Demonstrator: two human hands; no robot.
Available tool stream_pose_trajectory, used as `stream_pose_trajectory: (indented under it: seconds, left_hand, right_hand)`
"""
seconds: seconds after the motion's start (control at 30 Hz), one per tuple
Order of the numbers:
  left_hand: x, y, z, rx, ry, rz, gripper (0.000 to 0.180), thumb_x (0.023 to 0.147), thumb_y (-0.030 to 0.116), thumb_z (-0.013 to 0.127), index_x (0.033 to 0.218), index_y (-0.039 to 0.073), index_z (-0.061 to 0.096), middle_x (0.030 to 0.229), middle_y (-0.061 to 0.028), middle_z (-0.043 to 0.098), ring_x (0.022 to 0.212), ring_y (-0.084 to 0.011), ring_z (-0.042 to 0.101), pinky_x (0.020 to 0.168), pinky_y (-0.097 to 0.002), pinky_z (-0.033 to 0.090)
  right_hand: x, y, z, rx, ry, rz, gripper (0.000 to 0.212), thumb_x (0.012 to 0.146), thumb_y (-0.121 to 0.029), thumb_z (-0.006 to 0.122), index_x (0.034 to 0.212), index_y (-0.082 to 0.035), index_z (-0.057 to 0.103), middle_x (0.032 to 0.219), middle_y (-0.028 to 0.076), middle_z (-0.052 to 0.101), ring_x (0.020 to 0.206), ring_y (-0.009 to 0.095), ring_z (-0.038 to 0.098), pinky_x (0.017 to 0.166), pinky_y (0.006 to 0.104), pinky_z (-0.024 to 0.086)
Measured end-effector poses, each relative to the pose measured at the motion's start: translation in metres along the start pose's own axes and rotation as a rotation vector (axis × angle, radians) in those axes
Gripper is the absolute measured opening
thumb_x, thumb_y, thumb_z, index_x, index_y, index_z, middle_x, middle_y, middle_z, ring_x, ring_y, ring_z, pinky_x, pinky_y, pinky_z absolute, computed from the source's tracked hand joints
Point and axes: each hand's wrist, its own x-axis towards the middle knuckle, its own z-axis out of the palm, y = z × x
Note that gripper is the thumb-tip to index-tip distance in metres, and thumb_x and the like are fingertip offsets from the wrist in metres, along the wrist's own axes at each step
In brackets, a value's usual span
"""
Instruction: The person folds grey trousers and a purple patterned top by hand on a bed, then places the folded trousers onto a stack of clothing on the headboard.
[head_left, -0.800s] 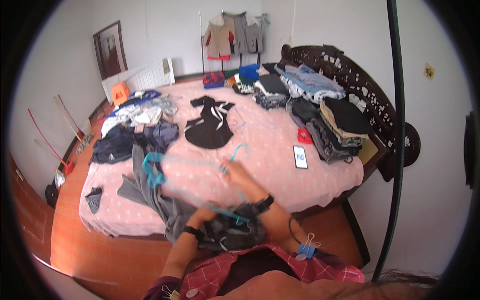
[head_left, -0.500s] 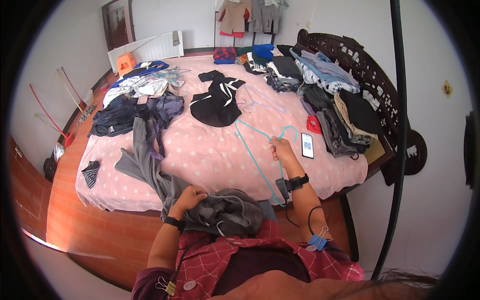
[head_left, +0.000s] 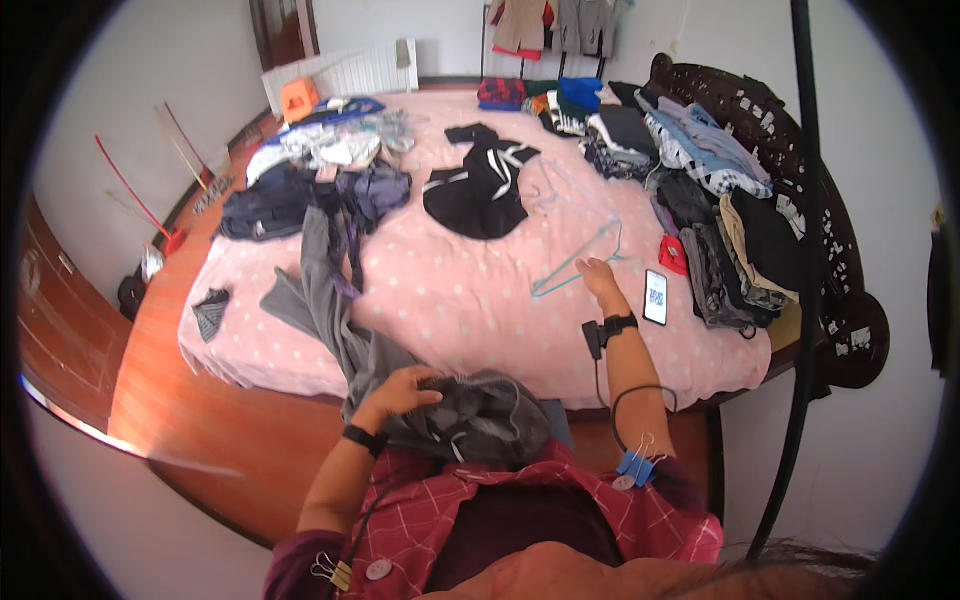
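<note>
Grey trousers (head_left: pixel 490 415) lie bunched across my lap, with one leg trailing up over the bed's near edge. My left hand (head_left: pixel 405 392) is on their gathered top, fingers and thumb curled at the cloth. Out over the bed my right hand (head_left: pixel 601 283) has its fingers at the lower bar of a turquoise clothes hanger (head_left: pixel 556 287), which is low over or on the sheet; the fingertips partly cover the bar. Beyond it are a pale lilac hanger (head_left: pixel 575 195) and a black garment with white stripes (head_left: pixel 478 195). A phone (head_left: pixel 656 297) lies to the right of my right hand.
Folded clothes (head_left: pixel 740 250) are stacked along the bed's right side by the dark carved headboard (head_left: pixel 800 130), with a red item (head_left: pixel 672 255) beside them. Dark clothes (head_left: pixel 265 205) and hangers pile up at left. A striped cloth (head_left: pixel 210 313) lies near the left edge. A black cable (head_left: pixel 808 250) hangs at right.
My right hand has moved forward and lowered the turquoise hanger from upright to nearly flat by the lilac one. My left hand stays at the trousers, its fingers looser. The view has shifted.
</note>
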Motion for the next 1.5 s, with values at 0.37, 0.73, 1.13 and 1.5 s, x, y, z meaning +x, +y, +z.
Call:
stream_pose_trajectory:
  seconds: [0.37,0.73,1.13,1.5]
  left_hand:
    - [0.014,-0.002,0.010,0.297,-0.202,0.070,0.023,0.069,0.017,0.070,0.089,0.008,0.062,0.100,-0.0073,0.062,0.110,-0.0281,0.052,0.104,-0.0555,0.021]
    - [0.076,0.086,-0.060,0.868,0.368,0.443,0.010,0.076,0.016,0.060,0.075,0.008,0.055,0.060,-0.0122,0.058,0.056,-0.0300,0.059,0.056,-0.0416,0.046]
    - [0.217,0.095,-0.153,1.067,0.435,0.120,0.030,0.074,0.011,0.060,0.104,0.010,0.056,0.095,-0.0138,0.063,0.086,-0.0326,0.062,0.070,-0.0432,0.051]
    - [0.213,-0.086,-0.107,0.293,0.061,-0.145,0.032,0.076,0.008,0.053,0.106,0.004,0.064,0.097,-0.0168,0.065,0.088,-0.0266,0.062,0.079,-0.0342,0.048]
  right_hand:
    - [-0.233,0.011,0.023,0.238,-0.815,-0.184,0.086,0.072,-0.026,0.073,0.139,0.000,0.027,0.126,0.017,0.048,0.109,0.025,0.052,0.091,0.0349,0.043]
    - [-0.260,-0.053,-0.011,-0.105,-0.515,-0.299,0.038,0.078,-0.014,0.064,0.111,0.003,0.055,0.100,0.015,0.063,0.090,0.027,0.060,0.081,0.0355,0.046]
    - [-0.108,-0.042,-0.110,-0.182,0.064,-0.314,0.021,0.085,-0.012,0.056,0.102,0.001,0.057,0.085,0.011,0.065,0.075,0.014,0.059,0.067,0.0291,0.048]
    - [-0.133,0.034,-0.068,-0.301,-0.068,-0.455,0.065,0.066,-0.021,0.074,0.124,-0.004,0.049,0.121,0.018,0.052,0.113,0.034,0.048,0.095,0.0387,0.040]
